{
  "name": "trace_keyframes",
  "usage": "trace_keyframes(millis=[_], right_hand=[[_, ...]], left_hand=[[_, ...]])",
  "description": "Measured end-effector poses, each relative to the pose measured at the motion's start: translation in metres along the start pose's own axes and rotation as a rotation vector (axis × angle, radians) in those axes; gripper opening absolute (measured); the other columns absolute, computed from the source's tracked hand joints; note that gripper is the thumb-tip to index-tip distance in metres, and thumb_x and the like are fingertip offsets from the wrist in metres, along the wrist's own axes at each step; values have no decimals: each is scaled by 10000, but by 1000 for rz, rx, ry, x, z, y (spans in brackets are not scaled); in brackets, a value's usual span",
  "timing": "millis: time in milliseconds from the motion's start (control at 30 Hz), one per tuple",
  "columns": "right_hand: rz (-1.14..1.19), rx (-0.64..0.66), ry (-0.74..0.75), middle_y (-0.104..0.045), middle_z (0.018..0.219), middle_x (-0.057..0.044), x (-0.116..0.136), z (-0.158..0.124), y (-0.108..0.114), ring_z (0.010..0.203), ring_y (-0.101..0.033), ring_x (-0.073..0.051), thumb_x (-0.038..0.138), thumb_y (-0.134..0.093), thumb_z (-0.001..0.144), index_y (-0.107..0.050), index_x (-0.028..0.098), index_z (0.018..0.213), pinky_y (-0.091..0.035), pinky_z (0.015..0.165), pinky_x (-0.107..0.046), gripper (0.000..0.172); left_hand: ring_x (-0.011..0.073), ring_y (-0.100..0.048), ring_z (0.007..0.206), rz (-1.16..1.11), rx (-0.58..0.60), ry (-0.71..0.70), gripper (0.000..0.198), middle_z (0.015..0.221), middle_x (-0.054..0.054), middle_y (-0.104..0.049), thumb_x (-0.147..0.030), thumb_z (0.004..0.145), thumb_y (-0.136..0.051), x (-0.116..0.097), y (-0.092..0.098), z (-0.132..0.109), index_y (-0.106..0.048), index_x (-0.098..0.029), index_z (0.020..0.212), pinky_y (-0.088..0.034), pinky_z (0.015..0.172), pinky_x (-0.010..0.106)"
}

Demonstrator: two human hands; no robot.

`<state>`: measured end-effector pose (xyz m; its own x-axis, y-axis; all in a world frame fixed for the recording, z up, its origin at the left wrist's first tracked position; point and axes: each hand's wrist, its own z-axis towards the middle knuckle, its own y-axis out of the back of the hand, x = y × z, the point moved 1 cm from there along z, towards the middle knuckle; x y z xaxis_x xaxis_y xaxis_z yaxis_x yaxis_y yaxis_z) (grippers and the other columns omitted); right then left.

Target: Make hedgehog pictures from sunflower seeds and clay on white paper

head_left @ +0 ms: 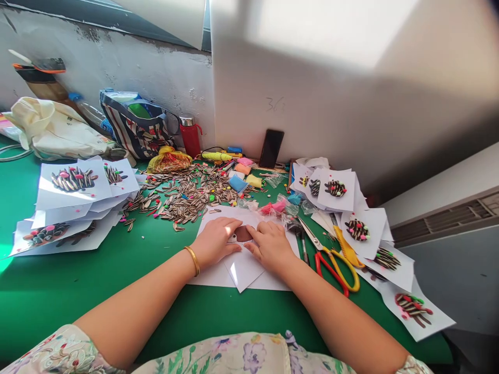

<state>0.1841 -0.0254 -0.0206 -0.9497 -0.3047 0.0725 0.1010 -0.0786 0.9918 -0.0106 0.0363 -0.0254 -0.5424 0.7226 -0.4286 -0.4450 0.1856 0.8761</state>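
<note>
A flat brown oval piece [244,234] lies on a small white card [244,272], which rests turned at an angle on larger white paper [202,279]. Bent over the oval's left side is my left hand [218,240], its finger and thumb closing about the edge. A tiny white round thing [233,238] shows beside those fingers; I cannot make out what it is. My right hand [272,246] presses its bunched fingertips and thumb against the oval's right edge. Parts of the oval and card are hidden under both hands.
Striped sunflower seeds [195,195] lie heaped behind the paper, near coloured clay packets [238,183]. Scissors [331,259] and a yellow utility knife [346,245] lie right. Seed-decorated cards are stacked left [74,182] and right [364,231]. A phone [272,148] leans against the wall.
</note>
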Motion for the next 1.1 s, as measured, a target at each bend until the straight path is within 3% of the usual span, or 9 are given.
trace_keyframes(millis=[367, 1100], right_hand=[[33, 0, 35, -585, 1063, -100, 8, 1, 3, 989, -456, -264, 556, -448, 951, -541, 222, 1322, -267, 849, -392, 507], [57, -19, 113, -604, 1107, -117, 7, -7, -4, 1004, -453, -263, 568, -420, 958, -521, 228, 1380, -265, 857, -397, 552]], left_hand=[[297, -574, 1155, 3, -10, -24, 519, 1240, 108, -636, -348, 756, -771, -2, 2, 2, -576, -221, 1221, -455, 993, 459], [303, -555, 1191, -4, -22, -5, 613, 1287, 109, -616, -313, 731, -782, 2, -2, -1, -555, -222, 1293, -448, 1017, 473]])
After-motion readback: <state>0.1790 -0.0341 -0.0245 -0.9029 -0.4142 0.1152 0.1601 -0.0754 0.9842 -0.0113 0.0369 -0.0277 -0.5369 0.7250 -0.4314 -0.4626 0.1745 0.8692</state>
